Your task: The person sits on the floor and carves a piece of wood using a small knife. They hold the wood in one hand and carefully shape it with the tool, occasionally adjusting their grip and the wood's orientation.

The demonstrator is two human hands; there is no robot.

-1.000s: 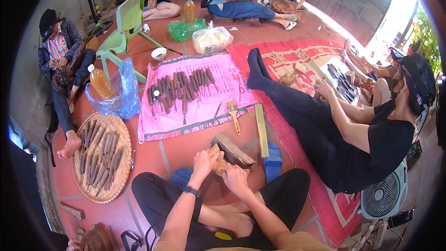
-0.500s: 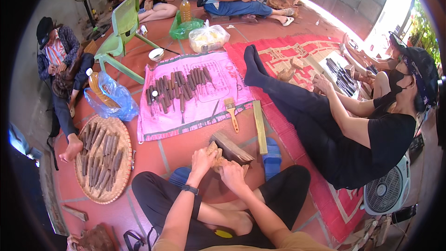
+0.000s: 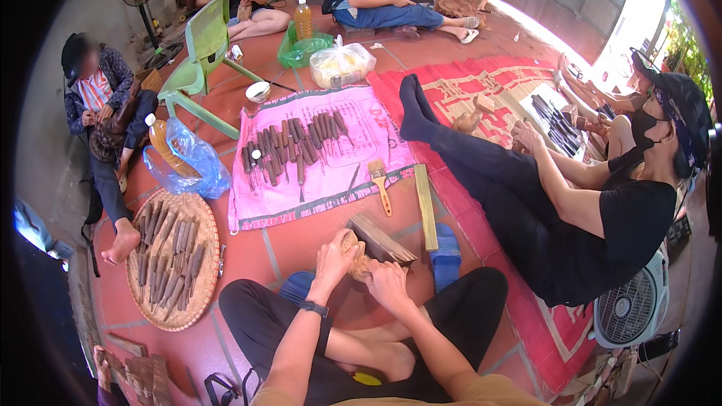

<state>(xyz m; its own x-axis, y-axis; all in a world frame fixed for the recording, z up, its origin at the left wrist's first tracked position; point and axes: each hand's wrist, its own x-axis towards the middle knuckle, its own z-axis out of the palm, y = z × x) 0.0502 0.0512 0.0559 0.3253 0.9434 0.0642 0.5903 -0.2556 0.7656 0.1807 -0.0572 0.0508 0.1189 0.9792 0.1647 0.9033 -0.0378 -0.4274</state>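
Observation:
Between my hands is a small light-brown wood carving (image 3: 360, 262), leaning close to a dark split wooden block (image 3: 381, 240) on the tiles. My left hand (image 3: 335, 257), with a dark watch at its wrist, is closed around the carving's left side. At the carving's right side my right hand (image 3: 389, 284) has its fingers curled in; whether they hold a small tool or just the wood is hidden. Ahead lie a flat brush (image 3: 380, 186) with a wooden handle and several dark-handled carving tools (image 3: 289, 143) on a pink cloth (image 3: 256, 216).
Left stands a round woven tray (image 3: 213, 286) of wooden-handled tools. A yellowish wooden strip (image 3: 426, 207) and a blue patterned sandal (image 3: 446, 259) lie right of the block. A person (image 3: 632, 233) sits on the red mat (image 3: 519, 331); a box fan (image 3: 630, 307) stands behind.
The view has shifted slightly. My hands stay at the carving with only a small shift in grip. At lower left, another person's hand has appeared by a brown wooden piece.

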